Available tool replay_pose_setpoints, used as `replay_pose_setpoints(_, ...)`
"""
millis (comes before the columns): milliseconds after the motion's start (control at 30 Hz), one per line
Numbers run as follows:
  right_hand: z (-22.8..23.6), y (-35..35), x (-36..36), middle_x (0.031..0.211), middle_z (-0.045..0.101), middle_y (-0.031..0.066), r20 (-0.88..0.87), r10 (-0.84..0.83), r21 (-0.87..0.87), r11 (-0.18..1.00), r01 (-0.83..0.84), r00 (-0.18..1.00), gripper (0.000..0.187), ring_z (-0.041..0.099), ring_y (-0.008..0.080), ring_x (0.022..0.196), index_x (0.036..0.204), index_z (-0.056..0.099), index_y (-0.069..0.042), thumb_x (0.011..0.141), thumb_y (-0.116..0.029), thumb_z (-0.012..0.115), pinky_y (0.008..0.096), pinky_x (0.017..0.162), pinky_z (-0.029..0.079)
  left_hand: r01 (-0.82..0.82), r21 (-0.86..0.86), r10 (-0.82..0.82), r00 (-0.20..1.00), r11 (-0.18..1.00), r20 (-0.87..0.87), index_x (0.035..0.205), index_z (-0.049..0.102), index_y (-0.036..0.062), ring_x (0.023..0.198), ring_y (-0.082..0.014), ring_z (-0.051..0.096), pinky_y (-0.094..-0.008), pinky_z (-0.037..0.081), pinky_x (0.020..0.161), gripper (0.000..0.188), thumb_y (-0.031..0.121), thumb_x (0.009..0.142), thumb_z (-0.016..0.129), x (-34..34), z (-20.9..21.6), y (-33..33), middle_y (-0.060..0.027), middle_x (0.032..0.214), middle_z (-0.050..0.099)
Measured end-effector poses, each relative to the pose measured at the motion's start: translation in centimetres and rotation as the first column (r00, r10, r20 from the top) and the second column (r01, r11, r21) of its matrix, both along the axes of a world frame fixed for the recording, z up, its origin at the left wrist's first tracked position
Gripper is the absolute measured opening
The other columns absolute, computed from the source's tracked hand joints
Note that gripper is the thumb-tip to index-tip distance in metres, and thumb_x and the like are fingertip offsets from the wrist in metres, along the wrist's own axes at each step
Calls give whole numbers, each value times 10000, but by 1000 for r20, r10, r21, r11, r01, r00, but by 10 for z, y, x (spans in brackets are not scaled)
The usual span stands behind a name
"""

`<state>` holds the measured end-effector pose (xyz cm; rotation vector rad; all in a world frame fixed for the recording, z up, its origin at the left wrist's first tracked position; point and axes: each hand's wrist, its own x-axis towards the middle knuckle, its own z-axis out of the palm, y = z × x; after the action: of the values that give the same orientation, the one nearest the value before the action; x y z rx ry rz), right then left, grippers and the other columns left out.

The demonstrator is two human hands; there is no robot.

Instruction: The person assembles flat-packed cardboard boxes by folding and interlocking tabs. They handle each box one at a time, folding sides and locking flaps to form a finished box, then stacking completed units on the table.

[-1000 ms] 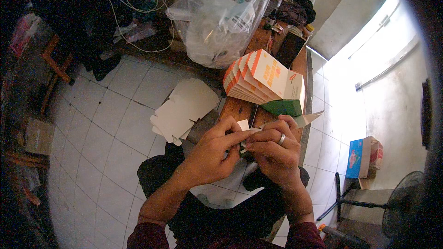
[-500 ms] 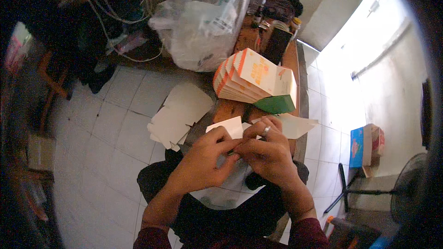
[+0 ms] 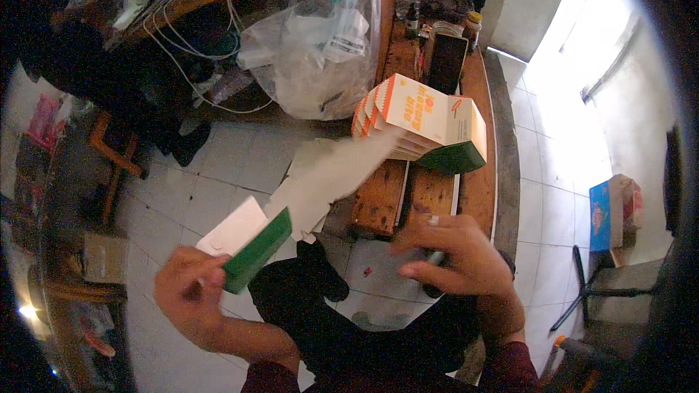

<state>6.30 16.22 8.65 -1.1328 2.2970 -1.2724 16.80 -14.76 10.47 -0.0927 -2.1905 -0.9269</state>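
My left hand (image 3: 191,295), at the lower left, is closed on the edge of a small folded paper food box (image 3: 255,255), white inside with a green panel. My right hand (image 3: 459,258) hangs over my lap, its fingers apart and a little smeared, holding nothing; one finger wears a ring. Between the hands and farther off, a pale card sheet (image 3: 338,175) is blurred by motion above a pile of flat white card (image 3: 304,222). On the wooden bench (image 3: 378,200) lies a nested stack of orange, white and green paper boxes (image 3: 415,113).
A clear plastic bag (image 3: 313,65) hangs at the back, beside white cables (image 3: 175,54). A dark phone-like slab (image 3: 445,62) leans near bottles at the bench's far end. To the right are a blue box (image 3: 601,218) and a black stand (image 3: 582,291) on the tiled floor.
My hands have come apart: the left has swung out to the left with the folded box, and the right has opened. The pale sheet has moved from the right toward the card pile.
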Motion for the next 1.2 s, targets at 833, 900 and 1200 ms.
replay_pose_setpoints(833,-48,-39,-5,852,616,94,-127,-577,-511,735,445,807,161,600,224,779,848,685,-37,701,28,669,308,687,475,-4,673,-173,965,740,196,1123,542,-9,945,-189,613,-346,534,734,314,148,871,646,-69,-91,106,-131,1091,615)
replay_pose_setpoints(900,-44,-29,-13,836,630,121,34,-510,-455,757,468,859,62,635,218,763,820,657,1,762,20,666,303,669,495,8,533,-127,974,846,187,964,637,-23,920,-145,602,-312,506,736,177,115,856,663,-68,-77,111,-127,1030,649)
replay_pose_setpoints(1200,-33,-14,-15,729,630,99,80,-499,-209,838,505,863,75,619,177,667,782,648,0,753,-35,708,299,603,487,119,-304,-33,961,945,275,1007,640,64,849,-288,629,-428,493,748,188,176,856,627,-63,-112,90,-104,931,639)
